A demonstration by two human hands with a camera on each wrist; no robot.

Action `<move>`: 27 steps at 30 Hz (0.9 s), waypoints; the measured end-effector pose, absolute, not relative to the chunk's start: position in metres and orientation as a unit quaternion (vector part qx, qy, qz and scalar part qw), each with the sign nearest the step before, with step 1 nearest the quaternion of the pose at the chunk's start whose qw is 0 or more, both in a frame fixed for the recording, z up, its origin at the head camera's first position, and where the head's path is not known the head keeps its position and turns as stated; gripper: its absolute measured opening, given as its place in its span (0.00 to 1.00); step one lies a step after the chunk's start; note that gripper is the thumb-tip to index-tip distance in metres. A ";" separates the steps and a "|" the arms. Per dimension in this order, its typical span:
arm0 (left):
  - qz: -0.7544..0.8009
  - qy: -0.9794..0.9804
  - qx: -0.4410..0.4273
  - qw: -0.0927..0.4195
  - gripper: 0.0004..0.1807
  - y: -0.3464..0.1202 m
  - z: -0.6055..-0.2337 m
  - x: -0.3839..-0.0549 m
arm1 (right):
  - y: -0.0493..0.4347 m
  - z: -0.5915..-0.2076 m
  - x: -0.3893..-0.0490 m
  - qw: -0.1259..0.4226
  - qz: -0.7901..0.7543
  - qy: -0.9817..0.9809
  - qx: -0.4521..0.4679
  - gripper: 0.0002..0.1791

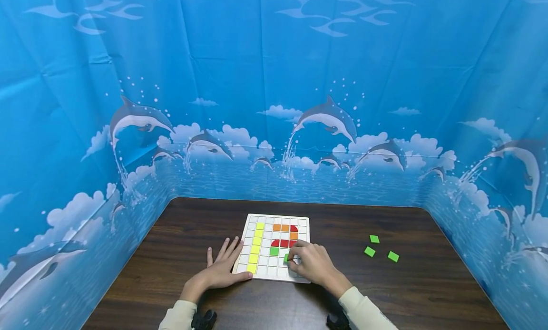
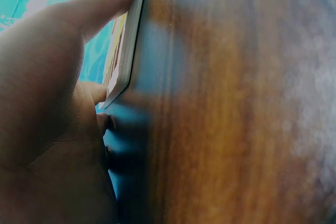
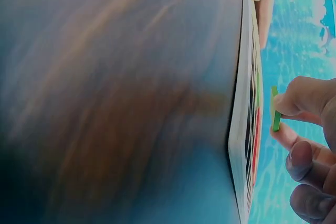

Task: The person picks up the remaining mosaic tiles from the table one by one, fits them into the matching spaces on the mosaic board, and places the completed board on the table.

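Note:
A white gridded board (image 1: 266, 262) lies on the table with colored tiles in its cells. Yellow tiles (image 1: 255, 249) form a column at its left; orange tiles (image 1: 281, 228) and red tiles (image 1: 284, 243) make a bent shape at upper right. One green tile (image 1: 274, 251) sits below the red row. My right hand (image 1: 314, 263) pinches another green tile (image 3: 275, 109) between thumb and finger, above the board in the right wrist view. With fingers spread, my left hand (image 1: 220, 270) rests at the board's left edge, its thumb (image 2: 107, 6) on the near corner.
Three loose green tiles (image 1: 374, 239) lie on the dark wooden table (image 1: 192, 225) right of the board. A blue dolphin-print curtain (image 1: 265, 82) stands around the table's back and sides.

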State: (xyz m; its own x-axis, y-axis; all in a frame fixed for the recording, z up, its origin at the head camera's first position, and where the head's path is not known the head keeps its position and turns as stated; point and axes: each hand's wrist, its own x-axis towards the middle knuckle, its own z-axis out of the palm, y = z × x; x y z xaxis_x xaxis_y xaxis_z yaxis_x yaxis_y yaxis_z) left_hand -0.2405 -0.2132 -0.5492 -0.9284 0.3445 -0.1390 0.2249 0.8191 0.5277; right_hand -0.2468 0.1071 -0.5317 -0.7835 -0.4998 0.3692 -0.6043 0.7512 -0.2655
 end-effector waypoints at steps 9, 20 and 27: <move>0.286 0.938 0.162 0.107 0.62 -0.214 -0.549 -0.239 | 0.089 -0.534 -0.250 0.140 0.176 -0.921 0.319 0.02; 0.277 0.941 0.165 0.100 0.61 -0.217 -0.560 -0.244 | 0.074 -0.537 -0.252 0.125 0.165 -0.918 0.339 0.04; 0.278 0.942 0.157 0.107 0.62 -0.215 -0.554 -0.242 | 0.071 -0.533 -0.251 0.100 0.156 -0.923 0.338 0.04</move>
